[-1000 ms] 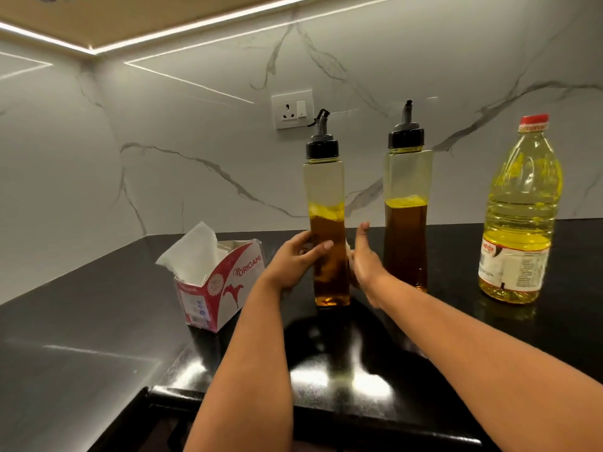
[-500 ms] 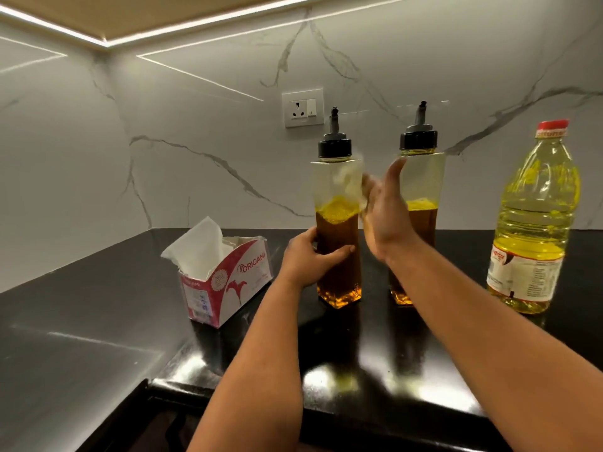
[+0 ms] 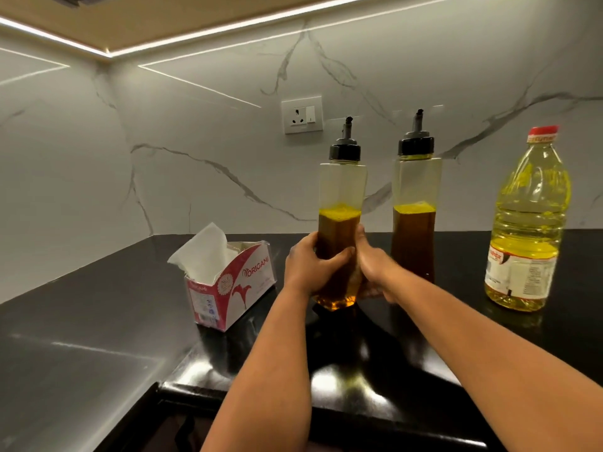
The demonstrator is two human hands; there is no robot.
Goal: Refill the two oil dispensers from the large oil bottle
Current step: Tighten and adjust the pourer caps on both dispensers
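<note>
Now, landmark: tissue box (image 3: 230, 282), red and white, stood on the black counter (image 3: 81, 337) with a white tissue (image 3: 204, 252) poking up.

Near dispenser (image 3: 339, 223): stood upright just right of the tissue box, base on the counter; black cap and spout on; brown oil with a yellow top layer filled a little over half.

Left hand (image 3: 308, 269): gripped the near dispenser's lower body from the side facing the tissue box; thumb curled across the front, other fingers wrapped behind, out of sight.

Right hand (image 3: 372, 265): pressed against the same dispenser on the side away from the tissue box; thumb up along the edge; rest of the fingers hidden behind the bottle, so whether curled or straight, cannot tell.

Far dispenser (image 3: 416, 203): stood upright farther right of the tissue box, just beyond the right hand, untouched; cap on; filled to about the same level.

Oil bottle (image 3: 525, 223): stood farthest right of the tissue box, well apart from both hands; red cap on; pale yellow oil inside; label low on the body.

Socket (image 3: 302, 114): sat on the marble wall (image 3: 163, 141), above and right of the tissue box.
</note>
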